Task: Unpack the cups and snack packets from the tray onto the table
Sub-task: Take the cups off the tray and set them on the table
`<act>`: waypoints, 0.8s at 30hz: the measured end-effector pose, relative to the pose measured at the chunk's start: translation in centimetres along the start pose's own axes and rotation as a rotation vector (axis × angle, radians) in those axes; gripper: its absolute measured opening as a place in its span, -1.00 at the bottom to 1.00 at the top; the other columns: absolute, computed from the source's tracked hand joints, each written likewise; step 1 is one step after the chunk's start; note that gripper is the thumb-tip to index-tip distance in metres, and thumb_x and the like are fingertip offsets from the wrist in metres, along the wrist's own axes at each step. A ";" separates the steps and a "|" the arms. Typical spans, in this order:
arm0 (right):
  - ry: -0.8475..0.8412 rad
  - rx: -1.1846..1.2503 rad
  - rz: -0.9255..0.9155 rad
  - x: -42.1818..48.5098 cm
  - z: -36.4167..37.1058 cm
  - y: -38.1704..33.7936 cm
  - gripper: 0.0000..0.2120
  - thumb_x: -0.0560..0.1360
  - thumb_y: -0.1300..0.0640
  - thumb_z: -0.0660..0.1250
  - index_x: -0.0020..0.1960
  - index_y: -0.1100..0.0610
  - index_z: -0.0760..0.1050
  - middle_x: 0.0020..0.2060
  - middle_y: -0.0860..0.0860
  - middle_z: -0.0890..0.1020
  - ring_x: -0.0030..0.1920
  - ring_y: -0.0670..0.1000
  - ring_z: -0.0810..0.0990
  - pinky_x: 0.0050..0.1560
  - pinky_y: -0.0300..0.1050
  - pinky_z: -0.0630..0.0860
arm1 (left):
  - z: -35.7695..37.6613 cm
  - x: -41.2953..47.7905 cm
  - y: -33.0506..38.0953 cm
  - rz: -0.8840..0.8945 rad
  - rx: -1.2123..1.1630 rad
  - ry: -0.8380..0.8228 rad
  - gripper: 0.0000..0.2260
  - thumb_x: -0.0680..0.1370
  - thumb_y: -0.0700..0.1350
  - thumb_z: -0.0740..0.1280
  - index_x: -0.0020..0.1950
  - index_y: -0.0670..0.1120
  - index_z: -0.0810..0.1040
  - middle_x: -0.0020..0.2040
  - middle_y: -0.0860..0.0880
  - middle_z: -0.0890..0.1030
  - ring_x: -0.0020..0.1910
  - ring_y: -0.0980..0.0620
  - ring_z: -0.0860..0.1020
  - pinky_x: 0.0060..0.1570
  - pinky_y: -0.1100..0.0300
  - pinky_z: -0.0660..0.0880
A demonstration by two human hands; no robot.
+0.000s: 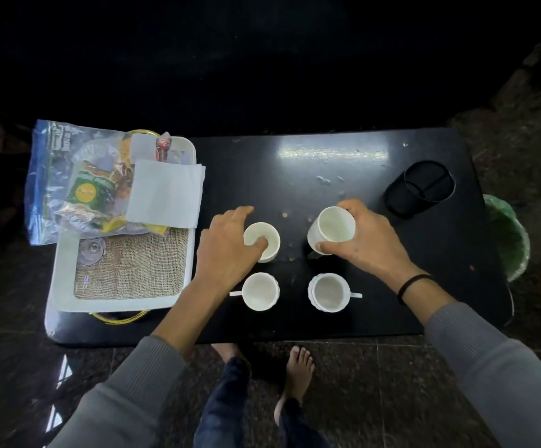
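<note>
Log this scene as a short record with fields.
left hand: pinches far left cup by its rim
right hand: grips far right cup, tilted
near left cup: upright on table, free
near right cup: upright on table, free
tray: carries snack bag, napkin, glass
remaining: snack bag not yet unpacked

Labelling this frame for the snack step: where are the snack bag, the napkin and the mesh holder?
snack bag (pixel 46 176): head view, clear plastic near its blue left edge.
napkin (pixel 165 192): head view, middle of the white sheet.
mesh holder (pixel 403 198): head view, its outer mesh wall.
</note>
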State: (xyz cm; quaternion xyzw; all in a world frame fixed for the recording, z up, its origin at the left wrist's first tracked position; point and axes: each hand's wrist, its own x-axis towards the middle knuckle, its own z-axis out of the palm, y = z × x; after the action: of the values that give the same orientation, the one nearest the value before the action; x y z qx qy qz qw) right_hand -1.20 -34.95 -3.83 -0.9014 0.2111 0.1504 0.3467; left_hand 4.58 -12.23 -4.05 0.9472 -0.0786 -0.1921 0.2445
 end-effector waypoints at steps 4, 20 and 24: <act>-0.052 -0.126 -0.106 0.7 1.5 0.6 -0.39 0.33 -0.05 0.59 0.29 0.01 0.42 0.05 -0.06 0.58 0.12 0.14 0.57 0.20 0.06 0.41 | 1.6 -0.1 -1.2 0.022 0.108 -0.103 -0.21 0.45 0.24 0.44 0.59 0.03 0.22 0.53 0.03 0.36 0.46 -0.06 0.37 0.36 -0.12 0.35; -0.047 -0.339 -0.218 1.2 3.9 1.3 -0.34 0.37 0.01 0.54 0.39 0.05 0.37 0.36 0.01 0.53 0.21 0.15 0.56 0.12 -0.03 0.22 | 2.8 -0.2 -2.5 0.037 0.105 -0.099 -0.25 0.48 0.14 0.46 0.58 -0.02 0.23 0.47 -0.03 0.43 0.43 -0.08 0.39 0.34 -0.08 0.30; -0.074 -0.319 -0.192 1.3 3.8 1.1 -0.24 0.34 -0.06 0.60 0.43 0.02 0.33 0.38 0.00 0.50 0.33 0.11 0.48 0.18 -0.02 0.18 | 2.6 -0.3 -2.4 0.050 0.090 -0.087 -0.25 0.49 0.14 0.46 0.58 -0.02 0.23 0.47 -0.03 0.43 0.43 -0.08 0.38 0.35 -0.07 0.29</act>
State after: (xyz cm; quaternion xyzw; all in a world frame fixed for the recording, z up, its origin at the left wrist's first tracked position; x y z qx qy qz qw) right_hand -1.06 -33.42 -7.70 -0.9548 0.0848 0.1813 0.2199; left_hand 3.38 -11.15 -7.22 0.9457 -0.1212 -0.2234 0.2027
